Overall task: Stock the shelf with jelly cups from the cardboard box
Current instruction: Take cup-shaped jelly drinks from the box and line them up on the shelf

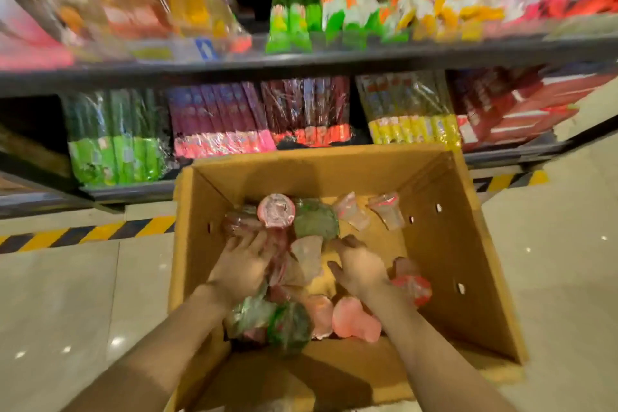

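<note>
Cardboard forms the box (444,244), which stands open on the floor (551,261) below the shelf (301,60), and the cups (314,224) are heaped loosely in its bottom, most towards 6 o'clock and the middle, a few apart at 1 o'clock. The left hand (240,269) is laid over the heap at 9 o'clock of the box's middle, its fingers (257,241) spread and resting on a reddish cup; the right hand (359,266) is lowered at the centre, its fingers (344,244) bent down onto the pile beside a pale cup. Whether anything is actually gripped by either hand cannot be told, since the picture is blurred there. Several risks can be judged from this. The cups lie tilted and on their sides, so a cup could be caught by its rim or foil lid alone and be dropped back or have its seal strained. If too many are gathered at once between the two hands, some are likely to be squeezed out and spilled onto the floor on the way up. The shelf rows at 12 o'clock are already filled tightly with packets (117,140), so a gap would have to be found, and neighbouring packets could be knocked forward if cups are pushed in blindly. The box itself could be tipped if its near wall is leaned on.
</note>
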